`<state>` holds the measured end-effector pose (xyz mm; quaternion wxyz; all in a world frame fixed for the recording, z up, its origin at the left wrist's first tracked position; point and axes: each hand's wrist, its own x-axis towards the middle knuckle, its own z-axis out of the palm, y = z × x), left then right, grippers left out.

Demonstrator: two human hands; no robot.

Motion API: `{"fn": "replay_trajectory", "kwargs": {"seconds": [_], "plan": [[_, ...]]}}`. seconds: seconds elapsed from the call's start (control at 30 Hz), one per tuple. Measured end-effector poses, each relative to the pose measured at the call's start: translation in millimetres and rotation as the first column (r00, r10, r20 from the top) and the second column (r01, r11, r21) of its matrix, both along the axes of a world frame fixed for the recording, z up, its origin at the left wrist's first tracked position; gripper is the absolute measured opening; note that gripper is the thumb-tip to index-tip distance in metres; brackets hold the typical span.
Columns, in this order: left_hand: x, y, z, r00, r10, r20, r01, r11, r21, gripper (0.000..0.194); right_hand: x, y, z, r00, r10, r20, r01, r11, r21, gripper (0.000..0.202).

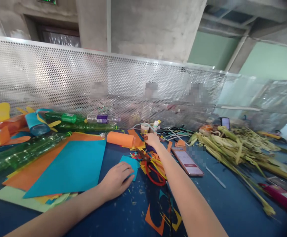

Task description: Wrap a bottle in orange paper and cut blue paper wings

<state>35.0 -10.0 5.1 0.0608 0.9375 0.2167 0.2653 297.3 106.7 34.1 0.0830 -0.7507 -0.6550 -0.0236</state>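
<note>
My left hand (117, 180) lies on the table with its fingers loosely laid over the edge of a small blue paper piece (132, 162). My right hand (152, 139) reaches to the back of the table, close in front of a small pale cup (145, 127) and a white bottle with a yellow cap (156, 124). Its fingers are drawn together; whatever they pinch is too small to tell. Below the right wrist are red-handled scissors (155, 176) among paper scraps. An orange-wrapped bottle (120, 139) lies on its side between the hands.
Large blue sheets (71, 168) top a paper stack at left, beside green plastic bottles (32, 153) and paper-decorated bottles (37, 123). A phone (187, 161) lies right of my forearm, with dried husks (234, 144) beyond. A perforated metal panel (133, 85) stands behind.
</note>
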Motion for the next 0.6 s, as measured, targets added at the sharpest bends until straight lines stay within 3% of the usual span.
{"fn": "replay_trajectory", "kwargs": {"seconds": [0.3,0.6], "plan": [[2.0,-1.0,0.9,1.0,-0.02,-0.004,0.02,0.999,-0.034,0.025,-10.7,14.0,-2.2,0.999,0.018,0.028,-0.016,0.999,-0.044,0.028],[1.8,0.7,-0.5,1.0,-0.024,0.001,0.024,0.999,-0.021,0.025,1.9,23.5,-3.5,0.975,-0.033,-0.219,0.068,0.985,0.157,0.027]]}}
